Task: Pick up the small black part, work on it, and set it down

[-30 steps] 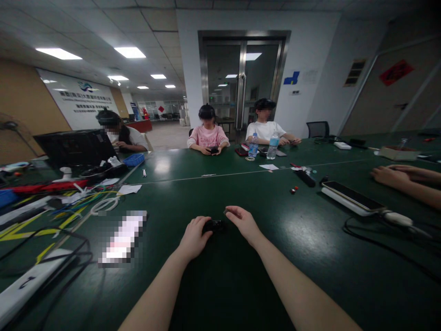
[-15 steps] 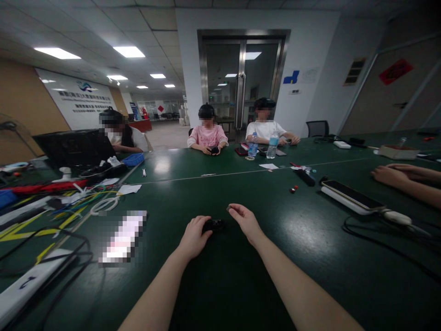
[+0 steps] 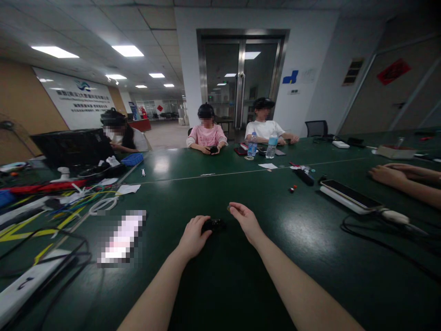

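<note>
On the dark green table point(image 3: 220, 276), my left hand point(image 3: 195, 234) is closed around the left end of a small black device point(image 3: 215, 224); its exact kind is too dark to make out. My right hand point(image 3: 246, 223) is raised a little to the right of the device, apart from it. Thumb and forefinger pinch a tiny flat piece point(image 3: 228, 208), mostly hidden by the fingertips and too small to name.
A lit, blurred phone-like screen point(image 3: 122, 236) lies left of my hands. Cables point(image 3: 77, 202) and a white power strip point(image 3: 32, 287) crowd the left. At right are a phone point(image 3: 351, 193) and another person's hands point(image 3: 389, 174). Water bottles point(image 3: 272, 146) stand across the table.
My hands hold nearly the same places and grips; the tiny piece in the right fingertips has turned slightly. The whole view has shifted a touch.
</note>
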Motion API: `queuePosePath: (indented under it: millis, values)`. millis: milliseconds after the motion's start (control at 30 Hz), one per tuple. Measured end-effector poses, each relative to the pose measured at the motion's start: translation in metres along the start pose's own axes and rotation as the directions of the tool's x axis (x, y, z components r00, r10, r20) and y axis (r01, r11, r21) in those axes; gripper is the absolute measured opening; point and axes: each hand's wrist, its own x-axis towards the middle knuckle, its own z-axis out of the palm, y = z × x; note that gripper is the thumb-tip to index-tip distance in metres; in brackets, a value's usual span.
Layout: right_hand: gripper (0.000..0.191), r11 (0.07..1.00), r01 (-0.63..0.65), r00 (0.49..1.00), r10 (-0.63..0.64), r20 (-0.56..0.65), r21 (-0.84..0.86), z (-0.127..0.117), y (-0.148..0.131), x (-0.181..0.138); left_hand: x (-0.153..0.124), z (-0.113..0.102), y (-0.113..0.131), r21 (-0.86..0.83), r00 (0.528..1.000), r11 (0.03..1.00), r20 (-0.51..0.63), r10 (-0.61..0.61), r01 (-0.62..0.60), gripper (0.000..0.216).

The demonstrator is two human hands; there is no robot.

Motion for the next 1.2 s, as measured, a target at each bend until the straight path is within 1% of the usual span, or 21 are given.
queuePosePath:
  millis: [100,267,567,633,700,767,833,900,967,1067,1200]
  values:
    - [0.034,1.0,-0.002,1.0,0.002,0.002,0.017,0.0,-0.001,0.0,0.0,0.001,-0.001,-0.003,1.0,1.0,-0.009,0.002,-0.002,0.042]
    - [0.033,0.999,-0.032,0.999,0.032,0.016,-0.002,-0.001,-0.002,-0.002,0.0,0.003,-0.005,-0.013,1.0,1.0,-0.009,0.002,-0.002,0.042]
    - [0.035,0.998,-0.018,0.999,0.02,0.035,-0.063,-0.002,-0.002,-0.002,0.0,0.004,-0.005,-0.013,1.0,1.0,-0.01,-0.01,0.01,0.043]
    - [0.035,0.995,0.0,0.998,0.006,0.06,-0.101,-0.001,-0.002,-0.003,0.0,0.003,-0.004,-0.018,1.0,1.0,-0.006,-0.017,0.017,0.042]
    - [0.035,0.986,0.042,0.993,-0.022,0.117,-0.163,0.002,-0.002,-0.005,-0.001,0.002,-0.004,-0.021,1.0,1.0,-0.006,-0.017,0.016,0.042]
    - [0.034,0.963,0.095,0.981,-0.047,0.19,-0.251,0.006,-0.002,-0.007,-0.001,0.002,-0.003,-0.019,1.0,1.0,-0.012,-0.011,0.011,0.041]
    - [0.033,0.924,0.142,0.97,-0.058,0.237,-0.354,0.011,-0.002,-0.009,-0.001,0.002,-0.003,-0.014,1.0,1.0,-0.016,-0.004,0.004,0.041]
    - [0.03,0.868,0.198,0.962,-0.084,0.26,-0.455,0.015,-0.004,-0.012,0.0,0.002,-0.003,-0.004,1.0,1.0,-0.021,0.009,-0.009,0.04]
    - [0.026,0.805,0.273,0.944,-0.118,0.309,-0.527,0.018,-0.007,-0.014,0.001,0.003,-0.003,0.012,0.999,1.0,-0.032,0.024,-0.024,0.04]
    - [0.023,0.733,0.35,0.913,-0.128,0.388,-0.583,0.021,-0.012,-0.017,0.001,0.004,-0.003,0.022,0.998,0.999,-0.048,0.036,-0.035,0.039]
    - [0.022,0.695,0.365,0.9,-0.095,0.424,-0.619,0.022,-0.014,-0.02,0.0,0.004,-0.003,0.009,0.998,0.999,-0.041,0.047,-0.047,0.038]
